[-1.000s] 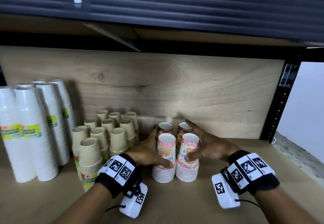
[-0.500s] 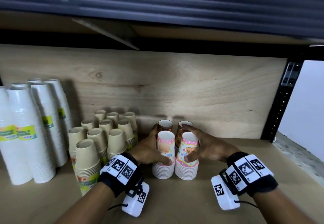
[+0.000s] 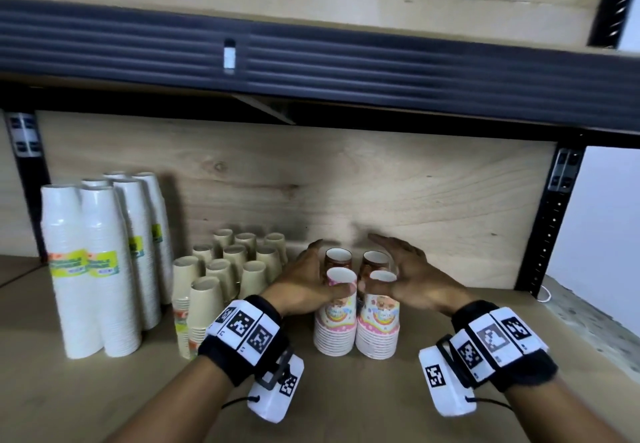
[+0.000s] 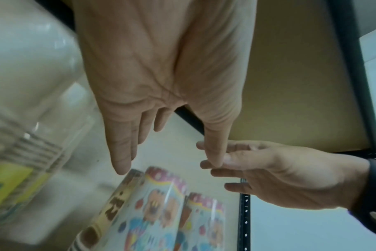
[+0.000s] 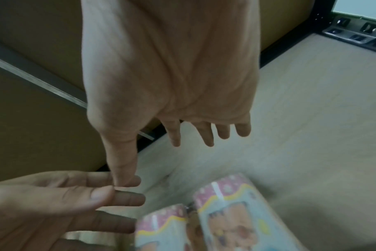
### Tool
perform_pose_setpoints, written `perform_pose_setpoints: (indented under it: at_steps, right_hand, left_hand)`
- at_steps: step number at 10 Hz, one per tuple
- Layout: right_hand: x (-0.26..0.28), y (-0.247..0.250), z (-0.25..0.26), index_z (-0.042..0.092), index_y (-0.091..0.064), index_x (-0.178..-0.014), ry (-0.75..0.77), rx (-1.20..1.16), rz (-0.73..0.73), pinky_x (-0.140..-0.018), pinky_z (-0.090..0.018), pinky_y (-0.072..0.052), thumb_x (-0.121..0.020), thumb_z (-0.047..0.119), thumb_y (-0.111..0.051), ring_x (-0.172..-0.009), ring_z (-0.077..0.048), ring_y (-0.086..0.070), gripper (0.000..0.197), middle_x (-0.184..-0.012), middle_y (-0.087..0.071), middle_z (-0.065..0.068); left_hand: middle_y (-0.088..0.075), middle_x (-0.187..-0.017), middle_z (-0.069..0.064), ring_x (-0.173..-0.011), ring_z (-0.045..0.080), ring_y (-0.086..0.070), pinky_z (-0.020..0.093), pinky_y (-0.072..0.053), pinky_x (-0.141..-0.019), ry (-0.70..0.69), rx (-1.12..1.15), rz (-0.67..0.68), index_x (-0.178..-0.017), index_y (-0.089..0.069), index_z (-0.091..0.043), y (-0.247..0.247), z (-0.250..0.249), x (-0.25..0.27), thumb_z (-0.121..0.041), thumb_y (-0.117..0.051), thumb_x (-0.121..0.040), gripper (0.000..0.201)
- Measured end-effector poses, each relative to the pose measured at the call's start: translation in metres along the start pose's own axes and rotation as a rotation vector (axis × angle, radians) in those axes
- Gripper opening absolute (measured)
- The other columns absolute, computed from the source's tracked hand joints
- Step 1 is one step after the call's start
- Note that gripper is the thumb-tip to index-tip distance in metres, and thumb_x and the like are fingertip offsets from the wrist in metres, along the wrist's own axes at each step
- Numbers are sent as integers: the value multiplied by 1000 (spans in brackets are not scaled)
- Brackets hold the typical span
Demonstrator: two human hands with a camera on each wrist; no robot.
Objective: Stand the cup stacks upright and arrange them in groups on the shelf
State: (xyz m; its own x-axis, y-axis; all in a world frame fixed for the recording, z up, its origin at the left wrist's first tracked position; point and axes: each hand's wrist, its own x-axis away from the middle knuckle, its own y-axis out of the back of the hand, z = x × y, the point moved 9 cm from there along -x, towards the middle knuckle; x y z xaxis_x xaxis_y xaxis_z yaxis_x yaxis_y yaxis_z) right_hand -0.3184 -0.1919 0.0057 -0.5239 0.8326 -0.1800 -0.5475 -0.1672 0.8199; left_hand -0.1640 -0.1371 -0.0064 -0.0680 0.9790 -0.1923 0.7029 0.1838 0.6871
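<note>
Two pink cartoon-print cup stacks (image 3: 335, 321) (image 3: 378, 325) stand upright side by side on the shelf board (image 3: 346, 404). Close behind them stand two brown-print stacks (image 3: 338, 258) (image 3: 375, 261). My left hand (image 3: 304, 283) is at the left of this group, fingers straight, thumb near the left pink stack's top. My right hand (image 3: 412, 276) hovers at the right, also with straight fingers. In the left wrist view my left hand (image 4: 161, 84) is above the pink stacks (image 4: 157, 212), holding nothing. In the right wrist view my right hand (image 5: 172, 68) holds nothing either.
Tall white cup stacks (image 3: 93, 269) stand at the far left, with several short kraft-paper stacks (image 3: 225, 269) between them and my left hand. A wooden back panel (image 3: 415, 183) closes the rear. A black upright post (image 3: 550, 234) stands on the right; a dark beam (image 3: 311, 61) runs overhead.
Both hands have let go of the pink stacks and opened, the right one moving a little away. The head view has pulled back and tilted up.
</note>
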Motion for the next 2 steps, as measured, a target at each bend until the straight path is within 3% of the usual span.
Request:
perform_pose_setpoints:
  at_steps: [1,2]
  right_hand:
    - [9,4,28,42,-24,-150,64,-40,-75,-111,-31,-31,-78,53,-73,-144,-14,-17,88,-156,-25,10]
    - [8,-1,41,49,-30,-145,69,-134,-93,-111,-36,-39,-74,58,-73,-140,-12,-28,84,-153,-28,10]
  left_hand:
    - [-46,-135,-11,-111,0,-46,4,-40,-82,-39,-1,-42,-146,-32,-20,15,-2,16,-39,-76,-80,82]
    - [-40,-149,-5,-127,10,-47,28,-45,-104,-56,9,-103,-149,-28,-26,34,4,28,-56,-74,-73,94]
